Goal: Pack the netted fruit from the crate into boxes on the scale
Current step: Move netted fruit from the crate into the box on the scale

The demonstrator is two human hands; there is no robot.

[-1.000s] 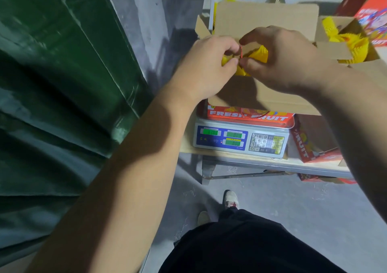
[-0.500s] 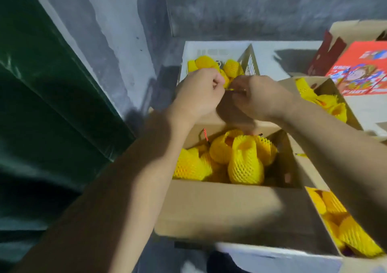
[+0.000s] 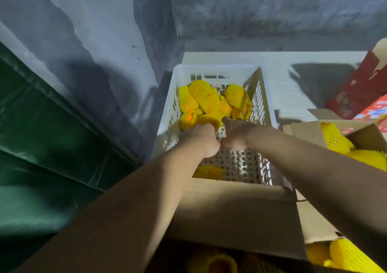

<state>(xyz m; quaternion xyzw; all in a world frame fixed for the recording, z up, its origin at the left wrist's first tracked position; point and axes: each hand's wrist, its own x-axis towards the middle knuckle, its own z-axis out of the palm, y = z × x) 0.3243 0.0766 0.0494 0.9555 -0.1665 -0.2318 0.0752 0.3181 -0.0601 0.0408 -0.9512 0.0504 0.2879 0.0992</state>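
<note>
A white plastic crate (image 3: 261, 96) stands against the wall, with several yellow netted fruits (image 3: 205, 96) heaped at its far end and one more netted fruit (image 3: 209, 172) near its front. My left hand (image 3: 201, 138) and my right hand (image 3: 236, 134) are side by side inside the crate, fingers curled at the near edge of the heap and touching a netted fruit (image 3: 210, 119). Blur hides whether either hand grips it. A brown cardboard box (image 3: 230, 214) lies under my forearms, with dim netted fruit at the bottom edge. The scale is out of view.
A second open cardboard box (image 3: 310, 130) on the right holds netted fruit (image 3: 335, 140), with more (image 3: 345, 256) at the lower right. Red printed boxes (image 3: 360, 88) stand at the far right. A green tarp (image 3: 41, 147) hangs on the left, and a grey wall runs behind the crate.
My view has swung up from the scale and box to the crate. Both hands, which were pinching something together over the box, have moved forward into the crate, up to the fruit heap.
</note>
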